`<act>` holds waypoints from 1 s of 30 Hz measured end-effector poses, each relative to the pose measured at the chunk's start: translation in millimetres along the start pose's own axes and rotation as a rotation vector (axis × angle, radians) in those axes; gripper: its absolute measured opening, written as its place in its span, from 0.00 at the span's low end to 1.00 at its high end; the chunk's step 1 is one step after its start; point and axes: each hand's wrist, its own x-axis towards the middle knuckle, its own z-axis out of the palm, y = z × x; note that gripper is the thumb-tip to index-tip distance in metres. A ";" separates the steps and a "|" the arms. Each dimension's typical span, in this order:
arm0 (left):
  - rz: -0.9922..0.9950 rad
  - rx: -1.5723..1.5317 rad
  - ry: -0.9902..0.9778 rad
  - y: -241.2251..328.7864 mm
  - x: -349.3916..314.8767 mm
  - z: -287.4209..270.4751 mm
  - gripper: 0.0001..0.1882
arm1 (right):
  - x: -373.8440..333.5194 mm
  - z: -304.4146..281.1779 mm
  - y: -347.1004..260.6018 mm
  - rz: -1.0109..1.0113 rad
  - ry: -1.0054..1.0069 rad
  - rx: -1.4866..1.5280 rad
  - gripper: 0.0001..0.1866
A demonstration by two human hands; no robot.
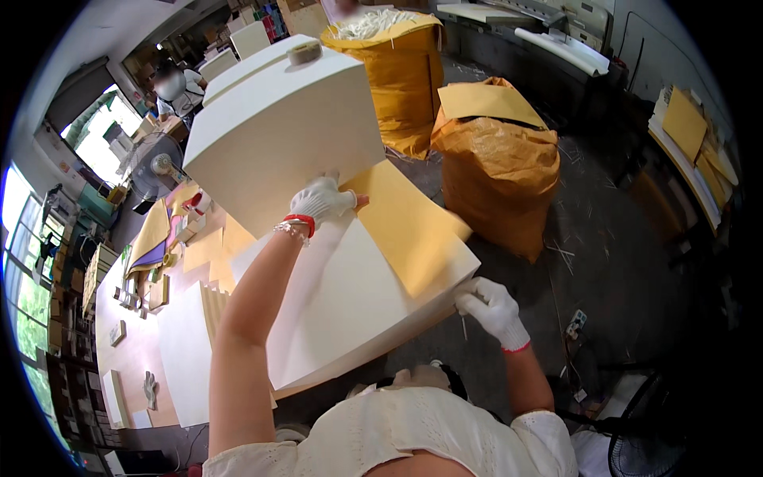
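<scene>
A low stack of large white sheets (342, 310) lies on the table in front of me, with a yellow sheet (409, 222) across its far right part. The yellow sheet's right and near edges are blurred. My left hand (322, 199), in a white knitted glove, reaches onto the stack beside the yellow sheet. Its thumb is spread toward that sheet and its fingers point at a tall white stack (286, 119) behind. At the low stack's near right corner is my right hand (490, 310), also gloved, its fingers bent and closed; what they grip is hidden.
Two orange sacks (497, 175) (405, 95) stand on the floor beyond the table's right side. A tape roll (304, 53) tops the tall stack. Left on the table lie more white sheets (183, 350) and a loose glove (150, 389). A person (179, 91) is far left.
</scene>
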 end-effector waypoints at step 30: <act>0.376 -0.232 0.061 42.8 -36.8 9.4 0.31 | -11.4 84.5 -122.2 -0.990 -0.820 0.016 0.15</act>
